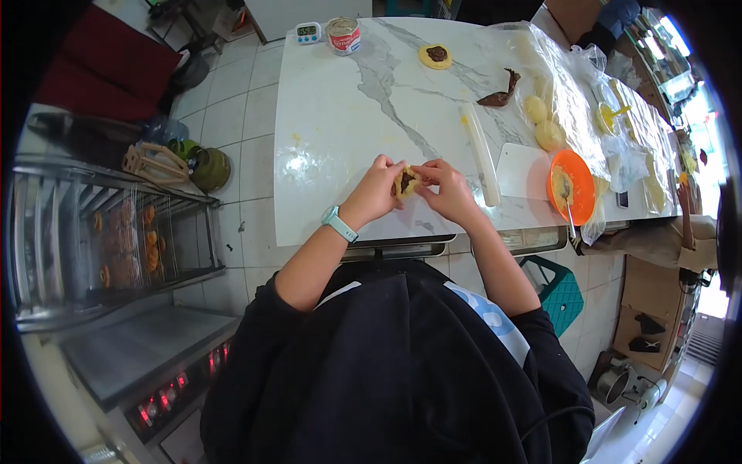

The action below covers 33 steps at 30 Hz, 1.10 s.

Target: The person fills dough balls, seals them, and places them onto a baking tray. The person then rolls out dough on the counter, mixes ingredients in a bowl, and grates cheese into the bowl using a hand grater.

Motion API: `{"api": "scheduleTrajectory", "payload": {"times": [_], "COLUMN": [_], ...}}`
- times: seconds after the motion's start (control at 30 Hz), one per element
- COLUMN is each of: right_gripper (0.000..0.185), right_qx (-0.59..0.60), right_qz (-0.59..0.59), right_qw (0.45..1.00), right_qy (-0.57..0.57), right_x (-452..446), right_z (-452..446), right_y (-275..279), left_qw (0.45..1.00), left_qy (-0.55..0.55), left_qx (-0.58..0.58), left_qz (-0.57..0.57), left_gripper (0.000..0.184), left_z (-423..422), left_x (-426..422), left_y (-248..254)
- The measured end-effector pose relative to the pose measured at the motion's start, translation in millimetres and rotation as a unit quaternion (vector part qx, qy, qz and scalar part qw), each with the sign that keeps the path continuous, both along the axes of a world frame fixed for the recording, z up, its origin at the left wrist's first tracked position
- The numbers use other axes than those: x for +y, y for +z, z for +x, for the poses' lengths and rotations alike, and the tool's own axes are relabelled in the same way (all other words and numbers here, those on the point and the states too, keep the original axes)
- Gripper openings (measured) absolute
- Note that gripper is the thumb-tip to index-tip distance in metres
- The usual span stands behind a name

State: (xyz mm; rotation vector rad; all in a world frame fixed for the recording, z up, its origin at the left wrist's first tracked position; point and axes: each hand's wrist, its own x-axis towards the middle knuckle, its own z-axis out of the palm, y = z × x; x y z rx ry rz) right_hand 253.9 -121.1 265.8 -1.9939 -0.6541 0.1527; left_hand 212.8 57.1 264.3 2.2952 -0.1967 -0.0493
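Between both hands, just above the near edge of the marble-pattern table [332, 131], is a small piece of yellow dough [399, 188] with dark brown filling showing in its middle. My left hand [374, 190] is closed round its left side, thumb on top. My right hand [450, 190] pinches its right edge with the fingertips. To the right lie a white rolling pin [481, 155] and a flat whitish sheet or scraper [516, 172]. At the far side rests a flat dough round [426, 62] topped with brown filling [438, 53].
An orange bowl [590, 189] with a spoon [568, 193] stands at the right edge. Dough balls [550, 135] lie beside clear plastic [533, 54]. A brown-filled bag [498, 97], tin [343, 36] and timer [308, 32] sit farther back. Left is a metal rack [116, 174]; another person is at right.
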Motion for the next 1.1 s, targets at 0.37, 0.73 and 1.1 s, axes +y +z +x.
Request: {"api": "scheduleTrajectory", "payload": {"times": [0.37, 0.73, 1.1], "right_gripper": [0.026, 0.019, 0.016], "right_qx": [-0.036, -0.027, -0.037], "right_qz": [-0.046, -0.019, -0.038], "right_qw": [0.997, 0.997, 0.998], "right_qy": [-0.043, -0.063, -0.031], "right_x": [7, 14, 12], "right_z": [-4, -8, 4], "right_y": [8, 8, 8], "left_qw": [0.998, 0.997, 0.989], "left_qy": [-0.020, 0.029, 0.031], "left_qx": [-0.035, -0.030, -0.138], "left_qz": [-0.055, -0.066, 0.048], "left_gripper": [0.021, 0.016, 0.018], "left_z": [13, 10, 4], "left_x": [17, 6, -4], "left_y": [1, 11, 11]}}
